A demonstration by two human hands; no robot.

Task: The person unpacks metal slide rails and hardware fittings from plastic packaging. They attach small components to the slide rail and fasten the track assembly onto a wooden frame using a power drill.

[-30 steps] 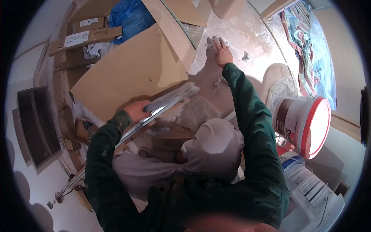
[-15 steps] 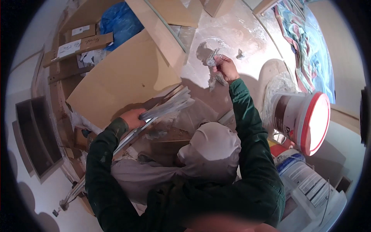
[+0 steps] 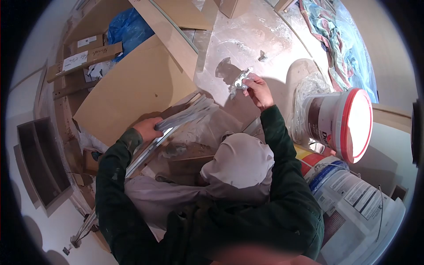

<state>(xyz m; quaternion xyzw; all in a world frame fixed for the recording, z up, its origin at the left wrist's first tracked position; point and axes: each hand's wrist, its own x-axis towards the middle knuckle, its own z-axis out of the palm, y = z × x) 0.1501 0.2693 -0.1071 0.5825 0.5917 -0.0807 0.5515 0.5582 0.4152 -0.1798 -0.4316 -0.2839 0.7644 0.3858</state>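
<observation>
The pale floor (image 3: 234, 42), marked with whitish smears, carries a small crumpled scrap (image 3: 263, 56) out in its bright area. Clear plastic wrap (image 3: 309, 86) lies bunched against the base of a red-rimmed bucket (image 3: 324, 119). A translucent plastic sheet (image 3: 223, 126) lies nearer the knee (image 3: 238, 161); whether the large cardboard sheet (image 3: 137, 88) touches the floor is hidden.
</observation>
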